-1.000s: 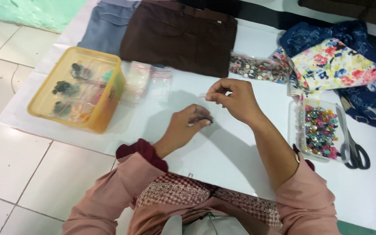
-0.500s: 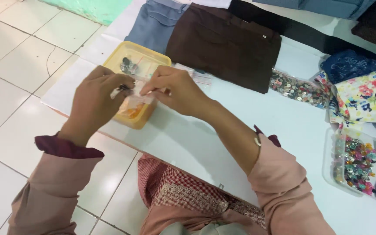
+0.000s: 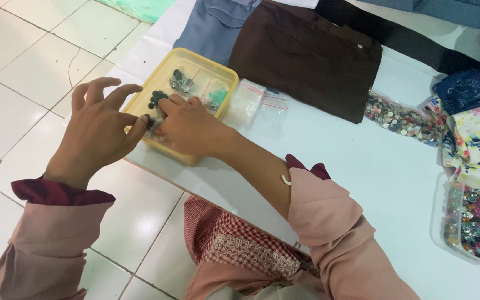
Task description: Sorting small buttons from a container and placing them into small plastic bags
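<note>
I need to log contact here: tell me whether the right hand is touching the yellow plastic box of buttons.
Touching. The head view shows the right hand lying over the near rim of the yellow plastic box, fingers reaching inside among small bags.

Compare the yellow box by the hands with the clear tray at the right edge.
The yellow box is tinted and holds mostly dark buttons in small bags; the clear tray holds loose buttons in many colours. Both hands are at the box; none is near the tray. Both are shallow plastic containers on the white sheet.
</note>
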